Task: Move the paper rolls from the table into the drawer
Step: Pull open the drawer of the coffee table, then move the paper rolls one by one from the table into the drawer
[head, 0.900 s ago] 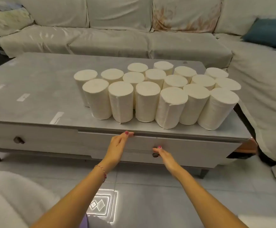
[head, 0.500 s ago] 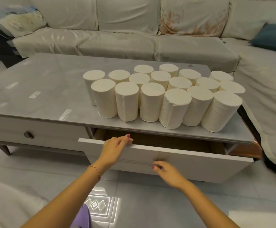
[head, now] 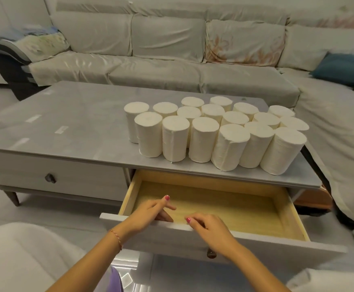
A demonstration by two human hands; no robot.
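Several white paper rolls (head: 201, 140) stand upright in a tight cluster on the right half of the grey table (head: 77, 127). Below them the right-hand drawer (head: 235, 209) is pulled far out, and its bare wooden floor holds nothing. My left hand (head: 150, 213) rests over the top edge of the drawer front (head: 277, 247), fingers hooked inside and thumb raised. My right hand (head: 207, 228) curls over the same edge just to the right, above the dark knob (head: 211, 254). Neither hand touches a roll.
A second drawer with a dark knob (head: 50, 178) stays closed at the table's left. A light sofa (head: 172, 70) wraps around the back and right side, with a blue cushion (head: 344, 68). A white padded seat (head: 13, 260) is at my lower left.
The drawer has gone from closed to pulled far out toward me. My right hand has moved from the knob up to the front's top edge, while my left hand stayed on that edge.
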